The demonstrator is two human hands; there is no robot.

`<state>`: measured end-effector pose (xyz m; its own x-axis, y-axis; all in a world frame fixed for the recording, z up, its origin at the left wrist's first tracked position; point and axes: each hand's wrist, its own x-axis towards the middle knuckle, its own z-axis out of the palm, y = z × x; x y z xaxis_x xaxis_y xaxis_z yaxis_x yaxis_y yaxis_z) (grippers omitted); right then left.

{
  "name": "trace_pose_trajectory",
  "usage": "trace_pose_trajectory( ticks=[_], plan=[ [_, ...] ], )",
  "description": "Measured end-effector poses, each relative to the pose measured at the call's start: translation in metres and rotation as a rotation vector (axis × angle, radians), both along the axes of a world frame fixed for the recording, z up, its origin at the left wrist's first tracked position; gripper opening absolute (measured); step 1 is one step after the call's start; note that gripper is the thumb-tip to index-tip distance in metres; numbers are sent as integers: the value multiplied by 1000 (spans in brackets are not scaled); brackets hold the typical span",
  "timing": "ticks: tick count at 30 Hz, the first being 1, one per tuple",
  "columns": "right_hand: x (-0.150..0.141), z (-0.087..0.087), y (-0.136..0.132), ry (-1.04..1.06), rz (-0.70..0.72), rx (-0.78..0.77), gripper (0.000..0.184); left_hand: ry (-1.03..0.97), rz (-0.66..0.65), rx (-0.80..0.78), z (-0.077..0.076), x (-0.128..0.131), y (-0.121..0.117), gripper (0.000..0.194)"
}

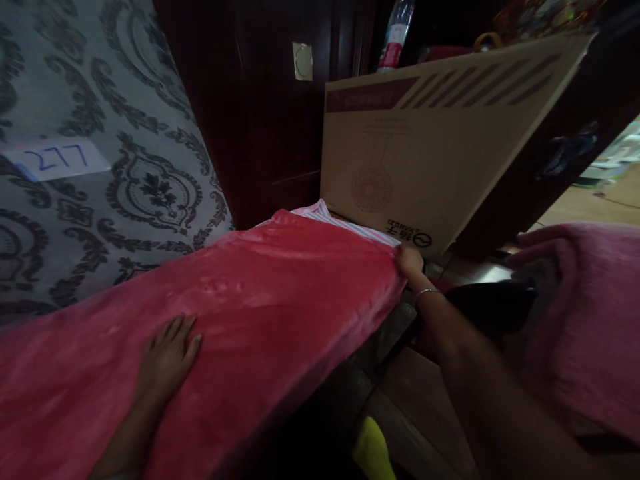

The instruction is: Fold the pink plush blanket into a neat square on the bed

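Observation:
A red plush sheet covers a long, low surface that runs from the lower left to the middle of the view. My left hand lies flat on it, fingers stretched out. At the far right corner my right hand, with a bracelet at the wrist, is closed on the sheet's edge. Along the far end, striped pink and white fabric shows from under the red sheet. What lies beneath the sheet is hidden.
Behind the far end leans a large cardboard box, with a plastic bottle behind its top edge. Patterned wallpaper with a paper marked 277 borders the left. At right is a pink blanket; something yellow shows below.

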<state>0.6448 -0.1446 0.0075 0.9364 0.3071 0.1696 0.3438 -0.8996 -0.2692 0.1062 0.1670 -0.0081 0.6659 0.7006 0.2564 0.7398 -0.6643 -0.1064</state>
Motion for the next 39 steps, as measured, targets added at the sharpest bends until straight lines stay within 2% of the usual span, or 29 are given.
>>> trace_pose_trajectory(
  ticks=[3, 6, 10, 12, 14, 17, 20, 22, 25, 27, 29, 31, 34, 39],
  plan=[
    [-8, -4, 3, -19, 11, -21, 37, 20, 14, -2, 0, -1, 0, 61],
    [-17, -6, 18, -85, 52, -8, 41, 32, 16, -4, -2, -2, 0, 63],
    [-26, -11, 50, -176, 259, -1, 51, 13, 28, -23, -2, -6, 0, 63],
    [-27, -17, 62, -140, 384, -78, 54, 22, 50, -98, 0, -5, 2, 63],
    [-25, -23, 70, -74, 452, -156, 54, 22, 95, -171, 4, 2, 3, 65],
    [-20, -33, 72, -34, 440, -195, 54, -29, 84, -199, 11, 33, 0, 65],
    [-17, -41, 72, -54, 420, -224, 56, -40, -82, -250, 22, 84, -5, 61],
    [-16, -44, 72, -87, 418, -237, 55, -25, -136, -293, 29, 121, -6, 61],
    [-13, -39, 76, -124, 406, -233, 51, -7, -134, -305, 36, 163, 0, 61],
    [-9, -28, 86, -124, 378, -207, 45, 10, -103, -311, 33, 179, 8, 61],
    [-3, -13, 105, -113, 369, -148, 38, 24, -77, -323, 28, 185, 13, 61],
    [3, 1, 136, -107, 406, -76, 34, 21, -72, -330, 22, 186, 15, 61],
    [10, 16, 200, -92, 481, 13, 36, 16, -68, -326, 19, 184, 13, 60],
    [14, 24, 308, -30, 494, 93, 45, 22, -52, -358, 24, 185, 9, 60]
  ],
)
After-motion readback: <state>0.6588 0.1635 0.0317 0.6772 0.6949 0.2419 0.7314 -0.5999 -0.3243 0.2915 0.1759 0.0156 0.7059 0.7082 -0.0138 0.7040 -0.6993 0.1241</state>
